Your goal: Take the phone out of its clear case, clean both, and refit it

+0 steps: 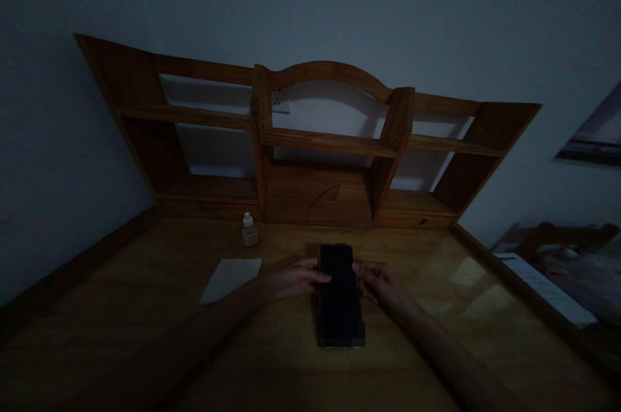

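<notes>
A dark smartphone (338,299) is held between my two hands over the wooden desk, its black screen facing me. My left hand (297,278) grips its left edge, with the thumb lying over the screen's border and the other fingers partly hidden. On the opposite edge, my right hand (377,279) pinches the phone near its upper right side, fingers curled. To the left of the phone lies a white cloth or paper sheet (231,277), partly behind my left forearm. Behind that sheet stands a small bottle (250,233) with a white cap, upright.
A wooden shelf unit (330,143) runs along the back of the desk (272,360) against the wall. A power socket (280,101) shows through its middle opening. Beyond the desk's right edge are a white board-like item (543,289) and a wooden chair back (557,234). The room is dim.
</notes>
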A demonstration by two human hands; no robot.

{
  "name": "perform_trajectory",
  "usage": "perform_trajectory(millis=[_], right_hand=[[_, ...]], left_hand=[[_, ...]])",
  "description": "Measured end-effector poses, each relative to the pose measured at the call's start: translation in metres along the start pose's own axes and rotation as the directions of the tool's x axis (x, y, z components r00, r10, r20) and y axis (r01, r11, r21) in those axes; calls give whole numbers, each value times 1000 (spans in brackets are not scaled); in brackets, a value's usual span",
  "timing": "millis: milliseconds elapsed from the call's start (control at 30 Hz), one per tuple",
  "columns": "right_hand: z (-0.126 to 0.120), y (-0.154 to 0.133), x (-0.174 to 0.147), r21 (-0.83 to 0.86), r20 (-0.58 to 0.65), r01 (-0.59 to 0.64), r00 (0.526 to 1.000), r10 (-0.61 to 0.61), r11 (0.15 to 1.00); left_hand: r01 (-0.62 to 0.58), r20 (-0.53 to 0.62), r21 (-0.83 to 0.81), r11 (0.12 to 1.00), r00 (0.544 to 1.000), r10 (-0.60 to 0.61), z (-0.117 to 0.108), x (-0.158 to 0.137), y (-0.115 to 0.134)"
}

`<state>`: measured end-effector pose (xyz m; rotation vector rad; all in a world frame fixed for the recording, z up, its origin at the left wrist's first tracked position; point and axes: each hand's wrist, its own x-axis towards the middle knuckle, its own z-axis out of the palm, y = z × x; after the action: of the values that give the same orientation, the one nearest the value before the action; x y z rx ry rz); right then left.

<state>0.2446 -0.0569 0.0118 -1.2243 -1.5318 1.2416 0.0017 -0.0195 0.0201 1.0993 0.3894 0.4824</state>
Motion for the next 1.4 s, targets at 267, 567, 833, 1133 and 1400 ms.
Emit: perform_trajectory(millis=[267, 567, 833, 1133, 1400], right_hand=[[1, -3, -1, 11, 0, 31, 1000, -31, 999], [2, -3, 0, 7, 25, 10, 1000, -10, 1000], [3, -5, -1, 13, 32, -11, 999, 10, 1000], [3, 4, 2, 67, 55, -23, 998, 19, 997], [5, -6, -1, 41, 52, -11, 999, 9, 999]], left_hand=[[3, -16, -12, 1000, 1000, -4, 2, -1, 1], [-14, -13, 5, 1000, 1000, 14, 0, 1, -2], [-10, -21, 4, 1000, 1000, 11, -3, 2, -4], [-1, -23, -18, 1000, 1000, 1, 4, 0, 2], [-19, -22, -20, 1000, 1000, 18, 0, 1, -1]])
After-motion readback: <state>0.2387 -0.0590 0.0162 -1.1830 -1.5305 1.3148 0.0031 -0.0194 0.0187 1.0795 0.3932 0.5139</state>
